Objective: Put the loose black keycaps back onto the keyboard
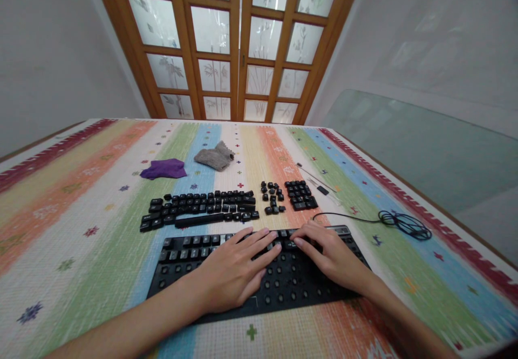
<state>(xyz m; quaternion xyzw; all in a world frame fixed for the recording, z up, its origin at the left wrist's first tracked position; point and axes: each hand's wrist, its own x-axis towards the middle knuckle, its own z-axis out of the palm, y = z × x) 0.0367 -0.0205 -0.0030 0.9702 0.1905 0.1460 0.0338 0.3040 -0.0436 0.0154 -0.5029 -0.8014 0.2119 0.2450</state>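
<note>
The right hand (329, 251) half-curls its grip over the black keyboard (283, 279) on the counter (89, 289); I can't tell if it pinches anything. The left hand (237, 267) spreads lightly beside it, loose keycaps (198, 220) just beyond

On the table (101, 272), the computer keyboard (283, 280) lies in front of three groups of loose keycaps (202, 209). Two cloths (164, 168) lie behind the leftmost group, the farther one to the right; the cable coil (404, 228) rests right of the keyboard.
</note>
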